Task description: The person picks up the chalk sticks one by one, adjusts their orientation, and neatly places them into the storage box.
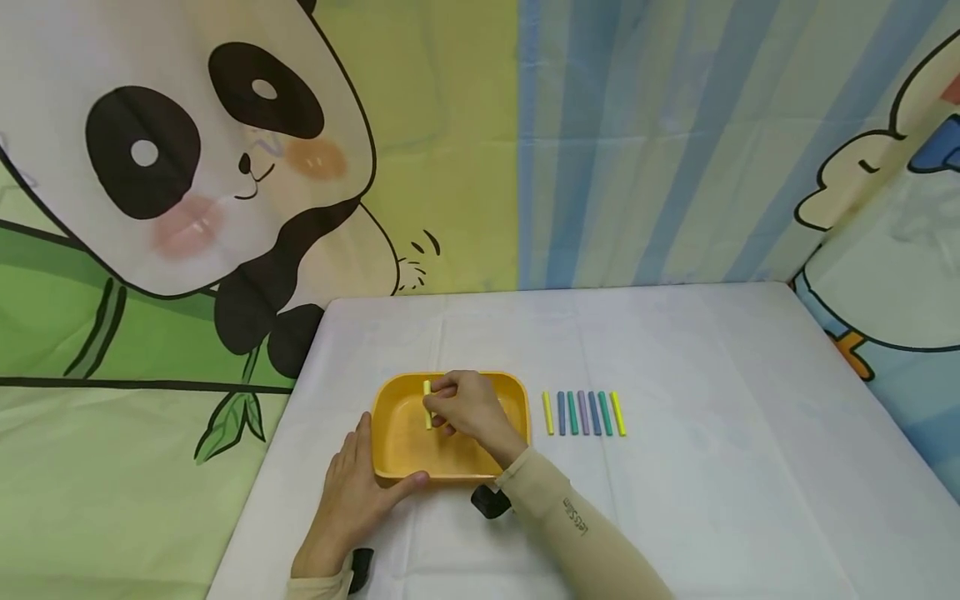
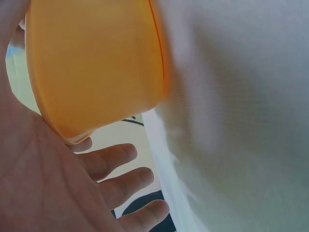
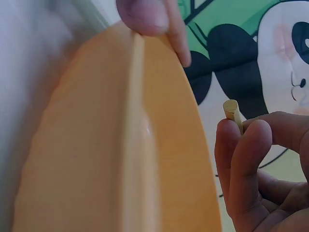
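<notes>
Over the yellow plastic tray [image 1: 408,450], my right hand [image 1: 471,407] pinches a yellow chalk stick [image 1: 427,406] between thumb and fingertips. The stick stands roughly lengthwise away from me in the head view; its round end [image 3: 231,106] pokes above the fingertips in the right wrist view. My left hand [image 1: 351,493] rests against the tray's near left corner, thumb along the front side and the other fingers extended up the left side. In the left wrist view, the palm meets the tray wall [image 2: 96,63] and the fingers [image 2: 128,186] spread past it.
Several chalk sticks [image 1: 583,413] in yellow, blue, green and purple lie in a neat row on the white tablecloth [image 1: 720,483], right of the tray. Behind the table hangs a cartoon curtain [image 1: 450,150] with a panda.
</notes>
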Demonstrator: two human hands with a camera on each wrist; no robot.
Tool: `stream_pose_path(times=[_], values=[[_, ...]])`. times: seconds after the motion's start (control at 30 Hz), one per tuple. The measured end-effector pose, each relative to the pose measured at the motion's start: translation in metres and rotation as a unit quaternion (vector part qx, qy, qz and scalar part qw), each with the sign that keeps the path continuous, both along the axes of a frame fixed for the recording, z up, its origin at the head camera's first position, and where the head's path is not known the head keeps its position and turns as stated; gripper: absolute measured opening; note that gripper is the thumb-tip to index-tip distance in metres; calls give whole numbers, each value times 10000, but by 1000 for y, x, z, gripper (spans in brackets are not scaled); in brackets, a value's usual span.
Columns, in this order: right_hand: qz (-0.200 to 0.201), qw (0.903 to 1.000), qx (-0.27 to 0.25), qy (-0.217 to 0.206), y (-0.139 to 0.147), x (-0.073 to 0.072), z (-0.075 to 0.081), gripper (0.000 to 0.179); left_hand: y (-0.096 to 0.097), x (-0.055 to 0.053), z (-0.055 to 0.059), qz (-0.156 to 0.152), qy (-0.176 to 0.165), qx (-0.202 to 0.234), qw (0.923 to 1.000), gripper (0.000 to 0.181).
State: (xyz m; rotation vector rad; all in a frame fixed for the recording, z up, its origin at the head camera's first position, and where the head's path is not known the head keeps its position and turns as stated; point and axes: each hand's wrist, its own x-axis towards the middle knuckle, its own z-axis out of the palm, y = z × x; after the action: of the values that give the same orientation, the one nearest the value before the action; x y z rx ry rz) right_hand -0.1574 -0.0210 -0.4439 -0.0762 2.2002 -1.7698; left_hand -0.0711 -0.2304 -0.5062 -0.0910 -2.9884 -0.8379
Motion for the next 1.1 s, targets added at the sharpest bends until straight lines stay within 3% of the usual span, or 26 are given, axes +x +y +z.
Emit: stream_pose_path(times=[0.2,0.4,0.53,0.73,1.1], values=[[32,9996,117,-245,-20,0,-11,19,0,-1,1,-9,-81,-14,10000,131],[182,9968,647,-432,-35,-3,-23,18,-1,2,0,12,-153,50,9999,131],[307,9947,888,-428,-41,-5,-30,8,-2,3,-2,30,-133,91,9999,131],[499,9911,1162,-419,-45,-8,-38,30,-2,3,-2,39,-190,101,9998,131],[458,9874,1441,-458,-44,-12,-44,24,1,-1,0,-21,-233,103,9997,132]])
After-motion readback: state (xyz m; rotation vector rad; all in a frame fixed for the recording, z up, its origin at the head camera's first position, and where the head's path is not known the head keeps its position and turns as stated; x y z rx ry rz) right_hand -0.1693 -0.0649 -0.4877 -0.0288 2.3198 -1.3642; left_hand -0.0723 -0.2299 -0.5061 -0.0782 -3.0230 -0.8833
